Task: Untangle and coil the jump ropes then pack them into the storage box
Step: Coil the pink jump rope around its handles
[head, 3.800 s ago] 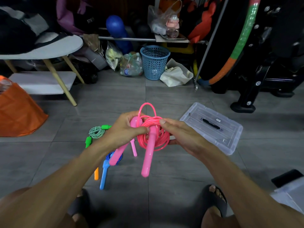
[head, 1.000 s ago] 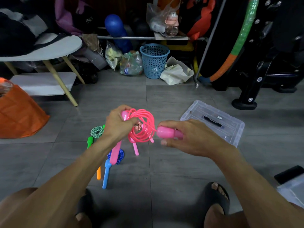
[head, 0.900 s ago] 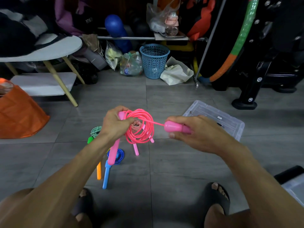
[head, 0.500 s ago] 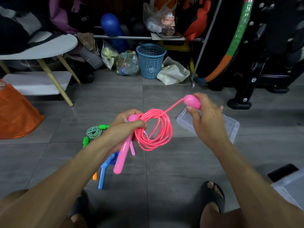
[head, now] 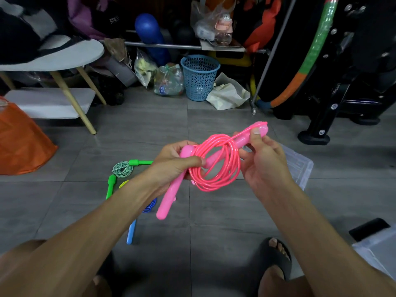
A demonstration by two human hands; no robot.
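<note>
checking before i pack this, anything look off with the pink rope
Yes: the pink rope is coiled, but its second handle, held by the right hand, pokes through the coil's middle. The left hand grips coil and first handle.

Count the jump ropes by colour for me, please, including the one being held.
Pink jump rope: 1, held
Green jump rope: 1
Blue jump rope: 1, partly hidden
Yellow jump rope: 1, only a bit of cord shows
Total: 4
</note>
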